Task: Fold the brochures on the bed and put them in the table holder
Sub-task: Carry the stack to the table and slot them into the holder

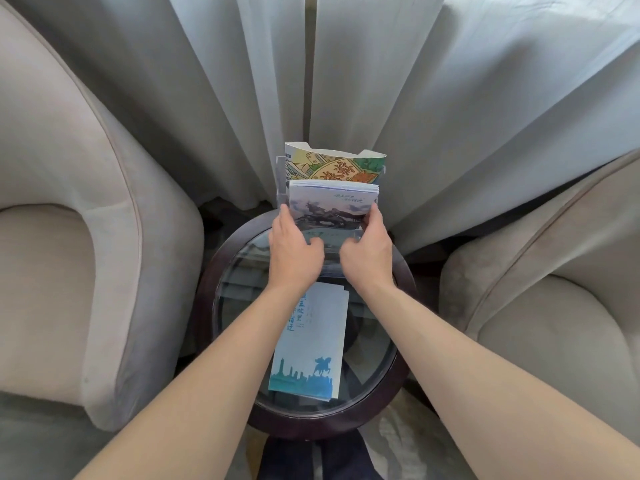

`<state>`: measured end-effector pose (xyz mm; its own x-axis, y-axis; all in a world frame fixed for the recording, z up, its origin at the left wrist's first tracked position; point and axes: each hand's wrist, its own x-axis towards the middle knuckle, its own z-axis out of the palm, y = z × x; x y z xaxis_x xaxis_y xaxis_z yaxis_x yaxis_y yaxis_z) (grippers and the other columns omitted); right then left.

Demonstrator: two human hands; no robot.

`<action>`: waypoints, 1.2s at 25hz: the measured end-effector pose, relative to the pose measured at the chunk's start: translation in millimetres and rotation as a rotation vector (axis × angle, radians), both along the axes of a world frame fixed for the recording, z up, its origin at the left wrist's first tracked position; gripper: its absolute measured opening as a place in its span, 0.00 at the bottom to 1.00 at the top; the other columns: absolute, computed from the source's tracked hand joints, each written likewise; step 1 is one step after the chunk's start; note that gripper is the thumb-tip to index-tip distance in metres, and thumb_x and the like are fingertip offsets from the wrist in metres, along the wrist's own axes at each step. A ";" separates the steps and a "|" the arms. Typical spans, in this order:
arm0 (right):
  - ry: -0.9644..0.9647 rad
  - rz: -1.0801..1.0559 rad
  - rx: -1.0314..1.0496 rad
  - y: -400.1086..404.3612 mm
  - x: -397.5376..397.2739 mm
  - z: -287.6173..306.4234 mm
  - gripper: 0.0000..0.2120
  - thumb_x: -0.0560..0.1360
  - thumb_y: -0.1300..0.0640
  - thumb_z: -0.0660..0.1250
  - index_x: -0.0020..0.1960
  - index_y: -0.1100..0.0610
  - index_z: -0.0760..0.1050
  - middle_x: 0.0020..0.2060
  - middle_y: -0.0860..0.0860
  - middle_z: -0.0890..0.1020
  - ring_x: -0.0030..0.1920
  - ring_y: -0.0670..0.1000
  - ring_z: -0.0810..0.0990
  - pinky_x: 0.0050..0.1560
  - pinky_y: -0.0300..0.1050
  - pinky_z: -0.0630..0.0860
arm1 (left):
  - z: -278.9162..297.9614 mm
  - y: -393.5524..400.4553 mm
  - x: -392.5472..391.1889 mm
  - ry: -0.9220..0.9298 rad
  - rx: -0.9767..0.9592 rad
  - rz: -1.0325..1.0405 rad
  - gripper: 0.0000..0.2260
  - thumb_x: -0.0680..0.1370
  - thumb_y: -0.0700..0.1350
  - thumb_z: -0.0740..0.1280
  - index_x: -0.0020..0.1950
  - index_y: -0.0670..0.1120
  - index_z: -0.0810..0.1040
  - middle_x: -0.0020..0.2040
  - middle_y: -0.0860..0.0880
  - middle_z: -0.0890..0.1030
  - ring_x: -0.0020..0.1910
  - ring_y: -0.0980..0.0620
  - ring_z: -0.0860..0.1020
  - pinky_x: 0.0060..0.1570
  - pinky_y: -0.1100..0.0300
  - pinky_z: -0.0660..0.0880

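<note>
Brochures at a round glass-topped side table (398, 372), both hands engaged.

Nearest: folded pale-blue brochure with skyline print (311, 344), flat on the glass. Beyond it, left hand (294, 252) and right hand (369, 256) each pinch a side edge of a stack of folded blue-grey brochures (332, 206) standing in the front pocket of a clear acrylic holder (281, 174). Farther pocket: colourful illustrated brochure (332, 168). Pale curtain (242, 81) behind; beige armchairs (69, 237) left and right.
</note>
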<state>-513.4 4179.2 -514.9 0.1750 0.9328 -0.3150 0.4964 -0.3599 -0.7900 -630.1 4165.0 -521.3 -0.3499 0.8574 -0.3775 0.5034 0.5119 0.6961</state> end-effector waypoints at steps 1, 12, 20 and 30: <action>0.017 -0.004 0.016 -0.7 -0.3 0.9 0.29 0.72 0.66 0.62 0.70 0.47 0.65 0.61 0.47 0.78 0.61 0.49 0.76 0.57 0.43 0.75 | 0.4 -0.7 -0.4 0.004 0.001 0.003 0.34 0.77 0.43 0.65 0.80 0.45 0.52 0.77 0.44 0.61 0.76 0.44 0.58 0.74 0.45 0.61; -0.115 -0.077 -0.148 -71.4 12.6 -31.2 0.24 0.76 0.65 0.61 0.70 0.53 0.68 0.64 0.48 0.76 0.63 0.50 0.75 0.59 0.42 0.70 | -29.1 -74.4 -6.5 -0.035 -0.163 0.077 0.33 0.79 0.43 0.64 0.80 0.46 0.52 0.78 0.46 0.59 0.77 0.45 0.56 0.73 0.49 0.59; -0.131 0.048 -0.479 -130.0 9.3 -75.9 0.23 0.74 0.64 0.61 0.69 0.56 0.67 0.62 0.55 0.77 0.60 0.57 0.77 0.56 0.48 0.75 | -74.4 -131.7 -4.0 -0.032 -0.500 -0.065 0.25 0.77 0.44 0.64 0.72 0.41 0.62 0.70 0.42 0.68 0.68 0.41 0.67 0.66 0.41 0.68; -0.083 -0.054 -0.580 -143.8 8.9 -99.4 0.27 0.73 0.63 0.64 0.71 0.60 0.67 0.61 0.56 0.78 0.58 0.58 0.78 0.56 0.56 0.79 | -92.3 -145.4 -1.2 -0.020 -0.562 -0.007 0.15 0.78 0.49 0.65 0.61 0.45 0.69 0.59 0.44 0.68 0.58 0.44 0.71 0.57 0.45 0.75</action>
